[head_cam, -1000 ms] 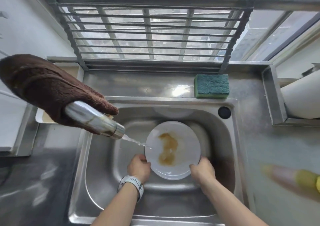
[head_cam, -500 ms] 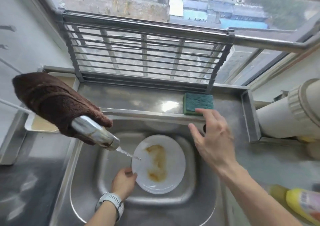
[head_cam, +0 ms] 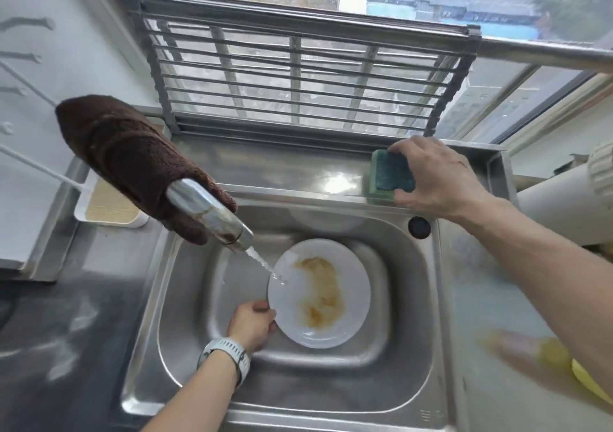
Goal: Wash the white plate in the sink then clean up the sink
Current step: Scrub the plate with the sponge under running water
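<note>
White plate (head_cam: 326, 294) low in sink (head_cam: 431, 348), brown smear across face, tap stream hitting left rim. Left hand (head_cam: 252, 324) pinches left rim. Right hand (head_cam: 434, 179) grips green sponge (head_cam: 389, 174) on back ledge. Plate rigid, breakable, likely slick wet; hold at rim, thumb on top.
</note>
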The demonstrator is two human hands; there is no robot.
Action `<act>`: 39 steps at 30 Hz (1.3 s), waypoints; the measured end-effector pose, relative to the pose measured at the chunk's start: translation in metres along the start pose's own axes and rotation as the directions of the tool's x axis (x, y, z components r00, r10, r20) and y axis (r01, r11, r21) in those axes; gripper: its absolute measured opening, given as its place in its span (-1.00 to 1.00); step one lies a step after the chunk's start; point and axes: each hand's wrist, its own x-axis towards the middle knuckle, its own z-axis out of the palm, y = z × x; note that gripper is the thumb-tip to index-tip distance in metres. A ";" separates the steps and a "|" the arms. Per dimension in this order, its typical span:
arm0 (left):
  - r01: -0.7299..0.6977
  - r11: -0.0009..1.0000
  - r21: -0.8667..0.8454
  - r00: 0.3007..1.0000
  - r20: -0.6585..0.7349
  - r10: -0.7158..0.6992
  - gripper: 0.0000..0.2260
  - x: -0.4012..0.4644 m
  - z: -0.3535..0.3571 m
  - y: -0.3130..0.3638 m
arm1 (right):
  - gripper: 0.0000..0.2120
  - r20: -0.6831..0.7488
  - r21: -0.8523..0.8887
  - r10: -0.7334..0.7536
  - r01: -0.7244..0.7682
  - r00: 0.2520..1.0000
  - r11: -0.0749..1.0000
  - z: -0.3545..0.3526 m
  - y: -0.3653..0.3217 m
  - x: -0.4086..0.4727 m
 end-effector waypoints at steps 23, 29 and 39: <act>-0.108 0.949 0.295 0.992 0.089 0.085 -0.72 0.008 0.005 -0.003 | -0.38 0.384 -0.025 -0.137 0.159 0.913 0.987 0.214 -0.100 -0.121; -0.138 0.902 0.410 0.990 0.092 0.109 -0.59 -0.005 0.011 -0.001 | -0.51 0.264 0.084 -0.228 0.213 0.937 0.973 0.218 -0.133 -0.073; -0.124 0.888 0.442 0.991 0.094 0.092 -0.50 -0.001 0.010 -0.001 | -0.54 0.358 0.044 -0.102 0.092 0.928 0.995 0.222 -0.123 -0.115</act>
